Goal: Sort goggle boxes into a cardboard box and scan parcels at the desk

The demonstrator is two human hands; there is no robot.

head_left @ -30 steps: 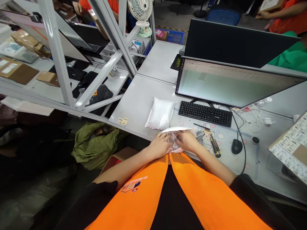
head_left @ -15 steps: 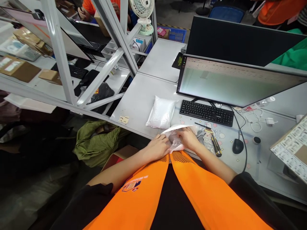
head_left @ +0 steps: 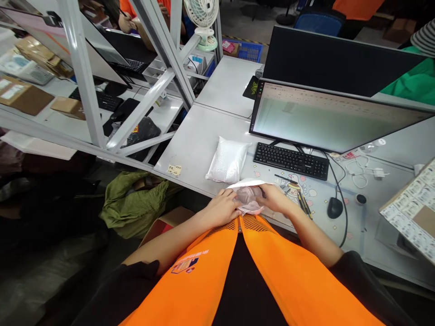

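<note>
Both hands work a small crumpled clear plastic bag (head_left: 248,197) at the near edge of the grey desk (head_left: 200,140). My left hand (head_left: 222,207) grips its left side with curled fingers. My right hand (head_left: 276,197) pinches its right side. A white envelope-like flap (head_left: 246,183) lies just behind the bag. A white padded pouch (head_left: 227,159) rests a little farther back to the left.
A black keyboard (head_left: 291,160), a lit monitor (head_left: 333,118), a mouse (head_left: 335,207) and a yellow-black utility knife (head_left: 305,206) sit to the right. A label-covered box (head_left: 413,209) is at far right. A metal rack frame (head_left: 152,90) stands left; an olive bag (head_left: 136,203) lies below.
My right hand has slid slightly right along the plastic bag, stretching it between both hands. The left hand stays in place.
</note>
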